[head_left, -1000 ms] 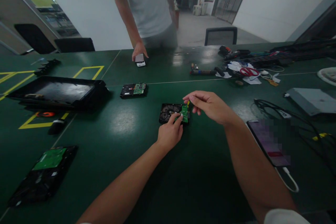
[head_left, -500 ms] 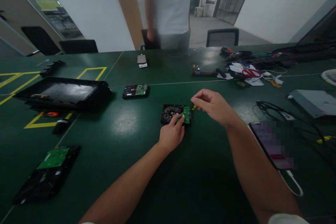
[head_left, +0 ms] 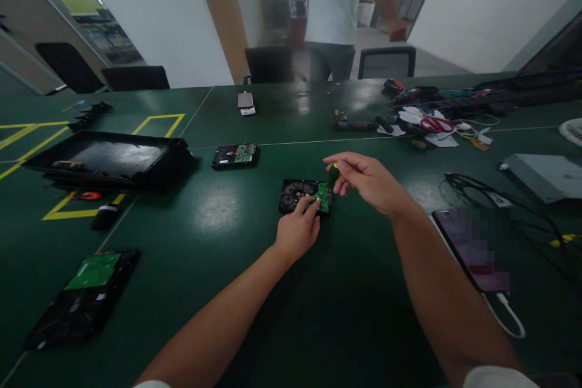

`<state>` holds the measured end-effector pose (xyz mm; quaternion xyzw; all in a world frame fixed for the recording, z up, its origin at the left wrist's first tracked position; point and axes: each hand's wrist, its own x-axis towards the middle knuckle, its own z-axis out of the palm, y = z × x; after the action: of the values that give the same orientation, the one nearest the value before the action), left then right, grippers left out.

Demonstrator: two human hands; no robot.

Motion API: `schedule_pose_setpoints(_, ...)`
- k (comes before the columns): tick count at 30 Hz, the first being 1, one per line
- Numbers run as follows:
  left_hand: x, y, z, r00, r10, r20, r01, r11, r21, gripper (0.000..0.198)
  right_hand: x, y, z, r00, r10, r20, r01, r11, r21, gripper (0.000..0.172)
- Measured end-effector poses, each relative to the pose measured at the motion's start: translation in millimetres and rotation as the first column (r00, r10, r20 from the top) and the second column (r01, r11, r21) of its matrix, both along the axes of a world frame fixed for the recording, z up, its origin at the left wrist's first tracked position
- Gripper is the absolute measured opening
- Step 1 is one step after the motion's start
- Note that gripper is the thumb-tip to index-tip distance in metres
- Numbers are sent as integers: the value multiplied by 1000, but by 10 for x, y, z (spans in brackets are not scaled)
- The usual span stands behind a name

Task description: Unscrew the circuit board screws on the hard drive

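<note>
A hard drive lies on the green tabletop with its black underside and green circuit board facing up. My left hand rests on its near edge, two fingers stretched out and slightly apart on the board. Just right of the drive, my right hand has its thumb and fingers around a small screwdriver with a dark handle and a yellow top. It stands roughly upright at the drive's right end. Its tip is too small to make out.
Another hard drive lies farther back, and a larger-looking one at near left. A black tray stands left. A phone with a white cable lies beside my right forearm. Tools and gloves clutter the back right. A person stands beyond the table.
My right hand's index finger has straightened over the screwdriver, now upright with its yellow top up at the drive's edge. My left hand stays put. The person beyond the table has moved right.
</note>
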<state>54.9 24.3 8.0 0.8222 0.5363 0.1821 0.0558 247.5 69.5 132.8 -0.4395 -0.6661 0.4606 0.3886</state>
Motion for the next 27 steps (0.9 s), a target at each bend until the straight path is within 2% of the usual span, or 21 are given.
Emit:
schedule_pose_setpoints(5, -1, 10, -5, 999, -1, 37, 1, 1000, -3, 45, 10, 3, -7, 987, -105, 118, 94, 991, 95, 28)
schedule_pose_setpoints(9, 1, 15, -5, 998, 0, 56, 0, 1000, -9, 42, 21, 16, -41, 967, -193, 168, 175, 978, 117, 27)
schedule_pose_setpoints(14, 1, 4, 5, 998, -5, 55, 6, 1000, -11, 41, 3, -6, -3, 989, -106, 104, 98, 992, 78, 21)
schedule_pose_setpoints(18, 2, 1, 10, 999, -2, 46, 3, 1000, -15, 42, -26, -23, 34, 996, -30, 86, 27, 999, 29, 28)
schedule_pose_setpoints(24, 3, 4, 15, 999, 4, 38, -3, 1000, -27, 43, -51, -13, 17, 1000, -9, -30, 8, 999, -35, 28)
schedule_pose_setpoints(27, 2, 0, 21, 999, 6, 42, -5, 1000, -30, 43, -36, -19, 26, 999, -31, 16, 30, 1000, 6, 28)
